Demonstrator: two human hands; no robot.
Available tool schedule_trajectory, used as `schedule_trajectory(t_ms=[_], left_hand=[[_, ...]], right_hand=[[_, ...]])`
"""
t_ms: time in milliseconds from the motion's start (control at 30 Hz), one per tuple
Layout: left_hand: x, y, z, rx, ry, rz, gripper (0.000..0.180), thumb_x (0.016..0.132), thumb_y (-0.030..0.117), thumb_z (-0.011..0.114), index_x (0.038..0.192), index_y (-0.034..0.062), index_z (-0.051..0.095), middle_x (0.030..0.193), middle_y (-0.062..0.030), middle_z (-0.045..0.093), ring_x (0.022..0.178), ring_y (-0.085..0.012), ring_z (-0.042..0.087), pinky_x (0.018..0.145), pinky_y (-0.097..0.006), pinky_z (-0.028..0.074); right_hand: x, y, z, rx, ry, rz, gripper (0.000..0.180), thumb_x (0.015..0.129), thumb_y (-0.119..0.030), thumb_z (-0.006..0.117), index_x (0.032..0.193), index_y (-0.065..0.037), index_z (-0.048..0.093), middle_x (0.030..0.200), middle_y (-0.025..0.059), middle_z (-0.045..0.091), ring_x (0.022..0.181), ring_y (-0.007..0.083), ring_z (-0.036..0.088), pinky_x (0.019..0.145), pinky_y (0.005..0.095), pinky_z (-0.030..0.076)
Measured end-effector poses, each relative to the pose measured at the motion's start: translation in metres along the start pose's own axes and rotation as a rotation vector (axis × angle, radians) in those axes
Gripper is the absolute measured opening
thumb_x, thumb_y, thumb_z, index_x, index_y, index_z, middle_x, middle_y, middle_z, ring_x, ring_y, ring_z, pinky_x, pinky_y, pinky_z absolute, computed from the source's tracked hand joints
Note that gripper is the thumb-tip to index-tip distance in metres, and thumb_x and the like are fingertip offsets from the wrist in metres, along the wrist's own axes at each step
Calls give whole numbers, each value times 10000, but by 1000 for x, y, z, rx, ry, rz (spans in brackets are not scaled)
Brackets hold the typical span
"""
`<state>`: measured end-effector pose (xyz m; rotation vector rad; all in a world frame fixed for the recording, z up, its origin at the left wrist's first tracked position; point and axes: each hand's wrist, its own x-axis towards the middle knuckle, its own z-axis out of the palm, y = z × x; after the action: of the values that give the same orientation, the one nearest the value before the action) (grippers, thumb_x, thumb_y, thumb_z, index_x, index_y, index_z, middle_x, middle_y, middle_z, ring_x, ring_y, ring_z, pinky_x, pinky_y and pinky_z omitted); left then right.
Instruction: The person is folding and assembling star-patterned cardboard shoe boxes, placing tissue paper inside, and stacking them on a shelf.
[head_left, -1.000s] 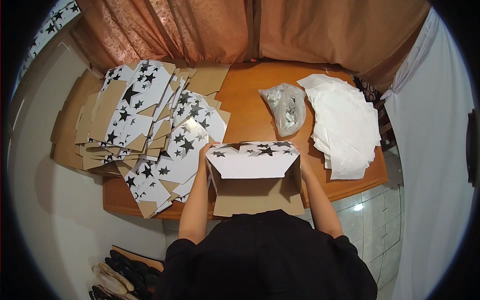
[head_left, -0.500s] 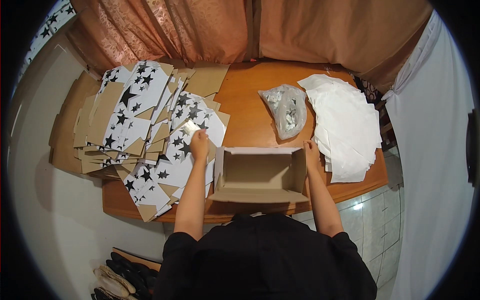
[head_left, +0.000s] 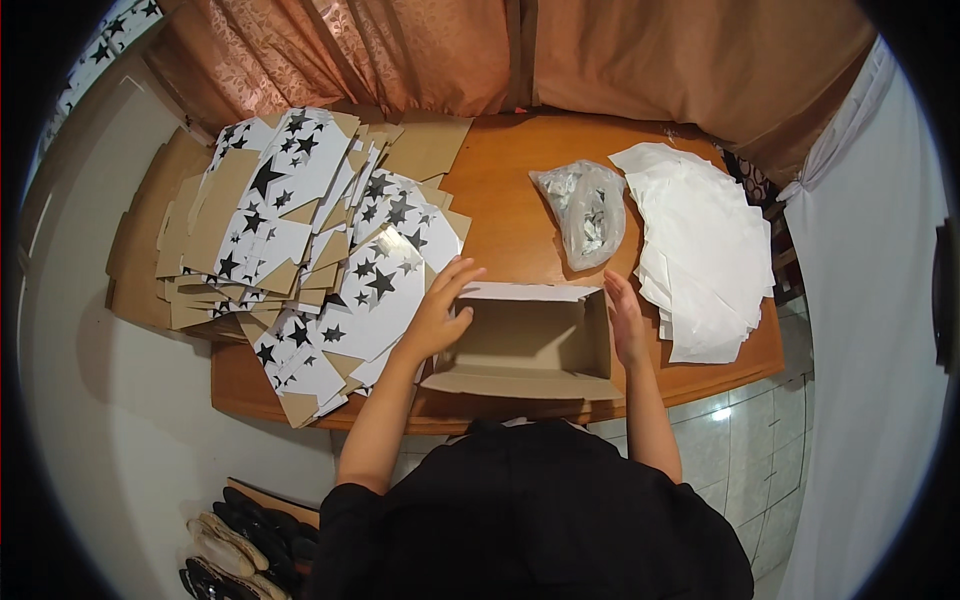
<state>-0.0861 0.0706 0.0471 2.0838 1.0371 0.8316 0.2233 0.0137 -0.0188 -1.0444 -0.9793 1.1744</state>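
Note:
In front of me on the table is an open-topped cardboard box (head_left: 525, 338), brown inside, with a white strip along its far edge and a brown flap along its near side. My left hand (head_left: 438, 318) is at the box's left wall, fingers spread and thumb apart, partly over that side. Flat along the outside of the right wall lies my right hand (head_left: 624, 318), its fingers stretched out. Neither hand grips anything. Nearest my left hand are star-printed cardboard sheets (head_left: 375, 290), white with black stars.
Piled star-printed and brown cardboard blanks (head_left: 225, 215) cover the table's left side. Beyond the box lies a clear plastic bag (head_left: 592, 225) with small silvery pieces. A fanned stack of white sheets (head_left: 700, 260) is at right. Orange curtains (head_left: 690, 60) hang behind the wooden table (head_left: 500, 220).
My left hand has come right, from over the star-printed sheets to the box's left wall, spreading its fingers. My right hand has let go of the box's far right corner and straightened its fingers.

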Motion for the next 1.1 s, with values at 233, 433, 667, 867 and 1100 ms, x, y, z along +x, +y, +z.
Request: schedule_trajectory(t_ms=[233,433,667,867,1100], left_hand=[[21,-20,14,-23,63,62,503,632,-75,400,1100,36,550,1285,-169,454,1292,-343,332,1053,-376,294],[7,-56,-28,-82,244,-114,295,641,-47,416,899,27,538,1215,-154,483,1097,-313,491,928,-343,385],[-38,-55,-63,466,9,-682,549,874,450,517,1300,112,444,1375,-179,344,1303,-318,271,1068,-394,211],[-58,25,-53,5,389,-143,542,804,299,608,1256,32,476,1306,-169,426,1224,-308,379,1026,-396,287],[-50,61,-47,-170,-457,10,600,664,137,686,1235,54,521,1244,-144,496,1171,-287,467,988,-379,365]], right_hand=[[6,-19,19,-470,-61,-48,677,651,-155,660,1277,-63,419,1262,137,389,1223,263,358,1040,352,266],[21,11,19,-454,17,-88,552,693,-111,565,1220,-23,426,1157,165,433,1110,276,408,956,337,315],[22,11,14,-411,70,-146,495,737,-173,486,1181,34,415,1148,165,428,1112,281,397,984,326,274],[19,6,17,-397,85,-138,488,753,-181,474,1192,19,404,1153,140,420,1108,252,398,981,324,275],[16,-11,14,101,57,34,512,778,-250,441,1245,-45,404,1197,81,417,1105,167,399,957,289,297]])
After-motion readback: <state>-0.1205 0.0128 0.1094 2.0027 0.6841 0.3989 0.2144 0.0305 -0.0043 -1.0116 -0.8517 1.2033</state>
